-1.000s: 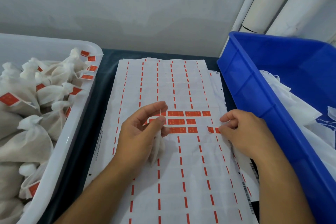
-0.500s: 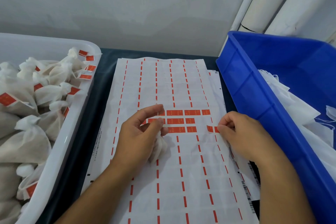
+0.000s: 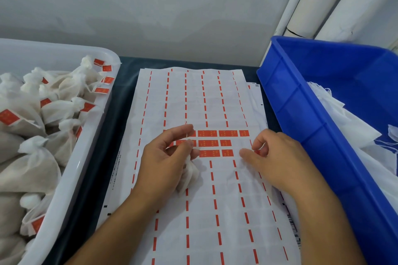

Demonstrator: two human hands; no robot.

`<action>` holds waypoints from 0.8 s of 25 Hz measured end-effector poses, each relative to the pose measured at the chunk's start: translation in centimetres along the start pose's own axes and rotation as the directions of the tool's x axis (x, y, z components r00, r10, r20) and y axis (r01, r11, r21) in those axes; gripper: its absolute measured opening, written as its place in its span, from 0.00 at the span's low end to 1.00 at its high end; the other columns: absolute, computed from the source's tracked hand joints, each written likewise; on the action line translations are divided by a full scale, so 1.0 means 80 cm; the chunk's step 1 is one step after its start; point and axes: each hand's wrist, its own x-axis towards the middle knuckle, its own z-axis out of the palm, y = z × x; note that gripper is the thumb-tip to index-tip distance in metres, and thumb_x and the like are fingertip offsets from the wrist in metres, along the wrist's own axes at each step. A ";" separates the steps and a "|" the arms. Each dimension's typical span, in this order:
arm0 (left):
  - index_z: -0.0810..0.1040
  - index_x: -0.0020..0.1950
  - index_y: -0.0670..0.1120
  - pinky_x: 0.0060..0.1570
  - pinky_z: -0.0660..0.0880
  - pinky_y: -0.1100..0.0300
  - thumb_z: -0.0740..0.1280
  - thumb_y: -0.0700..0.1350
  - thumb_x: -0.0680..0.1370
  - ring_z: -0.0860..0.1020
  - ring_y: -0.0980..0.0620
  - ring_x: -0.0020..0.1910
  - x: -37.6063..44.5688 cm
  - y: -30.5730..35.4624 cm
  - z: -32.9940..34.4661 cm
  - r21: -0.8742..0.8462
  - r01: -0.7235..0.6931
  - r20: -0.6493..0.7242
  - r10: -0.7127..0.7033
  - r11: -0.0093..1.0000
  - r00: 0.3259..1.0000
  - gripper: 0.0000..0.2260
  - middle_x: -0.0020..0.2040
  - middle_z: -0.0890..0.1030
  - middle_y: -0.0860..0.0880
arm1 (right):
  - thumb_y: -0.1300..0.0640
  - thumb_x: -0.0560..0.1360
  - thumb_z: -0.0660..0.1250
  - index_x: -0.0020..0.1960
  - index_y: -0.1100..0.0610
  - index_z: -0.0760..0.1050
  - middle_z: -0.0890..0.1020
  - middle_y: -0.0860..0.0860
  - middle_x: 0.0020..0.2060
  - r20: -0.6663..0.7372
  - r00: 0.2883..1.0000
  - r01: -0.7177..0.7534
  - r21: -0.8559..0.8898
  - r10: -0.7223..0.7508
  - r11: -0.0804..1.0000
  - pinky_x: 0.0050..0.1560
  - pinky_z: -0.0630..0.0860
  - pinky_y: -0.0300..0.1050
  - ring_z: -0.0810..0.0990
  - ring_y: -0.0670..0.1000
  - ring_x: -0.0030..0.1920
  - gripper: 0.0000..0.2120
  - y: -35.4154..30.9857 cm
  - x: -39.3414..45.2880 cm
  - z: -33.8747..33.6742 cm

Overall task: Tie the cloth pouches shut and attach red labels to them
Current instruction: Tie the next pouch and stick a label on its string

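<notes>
no print can be read anywhere: the red labels [image 3: 208, 133] left on the label sheet [image 3: 215, 200] carry small pale marks too fine to make out, and the barcode and tiny code squares along the sheet's right edge are only specks. the sheet is white, creased backing paper lined with columns of short red dashes, lying on a dark desk [image 3: 103, 157] with more sheets peeking out beneath its right side; its near end is cut off by the frame. the left hand [image 3: 163, 163] grips a small white cloth pouch [image 3: 189, 176], soft, crumpled nonwoven fabric, its neck hidden inside the curled fingers, its body hanging against the sheet, while the thumb and forefinger pinch a thin pale drawstring [image 3: 186, 135] upright above it. the right hand [image 3: 277, 161] rests on the sheet just right of the remaining labels, fingers curled, with a bit of red showing between thumb and forefinger; it appears to pinch a peeled red label [image 3: 257, 152], mostly hidden. left of the sheet a white plastic tub [image 3: 71, 170], partly out of frame, is heaped with tied pouches [image 3: 32, 170] wearing red tags. to the right a blue plastic bin [image 3: 301, 118], ribbed along its wall, holds flat white fabric bags [image 3: 355, 131], cut off at the edge.
</notes>
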 end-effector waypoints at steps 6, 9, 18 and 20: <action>0.83 0.60 0.59 0.39 0.81 0.66 0.68 0.46 0.82 0.85 0.58 0.47 -0.001 0.001 0.000 -0.012 -0.008 0.016 0.008 1.000 1.000 0.10 0.52 0.84 0.67 | 0.51 0.82 0.65 0.43 0.47 0.73 0.79 0.43 0.40 -0.007 1.000 -0.012 -0.005 0.012 1.000 0.37 0.73 0.35 0.79 0.45 0.39 0.09 0.002 0.001 0.000; 0.83 0.60 0.60 0.39 0.81 0.65 0.69 0.47 0.81 0.86 0.57 0.47 -0.003 0.003 -0.001 -0.040 -0.014 0.028 0.015 0.999 0.999 0.11 0.53 0.84 0.65 | 0.51 0.83 0.62 0.45 0.49 0.72 0.80 0.45 0.40 0.019 0.999 -0.043 0.009 0.043 0.999 0.33 0.71 0.37 0.79 0.46 0.38 0.09 0.002 0.002 -0.002; 0.81 0.60 0.62 0.39 0.82 0.65 0.71 0.47 0.79 0.86 0.57 0.45 -0.006 0.006 0.002 -0.008 -0.035 0.055 0.035 0.999 0.998 0.12 0.53 0.82 0.70 | 0.43 0.80 0.67 0.50 0.47 0.71 0.82 0.45 0.44 -0.026 0.998 -0.059 0.141 0.063 0.988 0.37 0.77 0.40 0.82 0.45 0.41 0.09 0.006 -0.004 -0.019; 0.82 0.60 0.62 0.39 0.82 0.65 0.71 0.47 0.79 0.86 0.57 0.45 -0.005 0.006 0.002 -0.008 -0.030 0.051 0.030 1.000 0.998 0.12 0.53 0.82 0.71 | 0.39 0.77 0.70 0.52 0.44 0.71 0.80 0.41 0.45 0.070 0.996 -0.053 0.059 0.049 0.997 0.39 0.76 0.39 0.80 0.44 0.43 0.12 0.001 -0.005 -0.014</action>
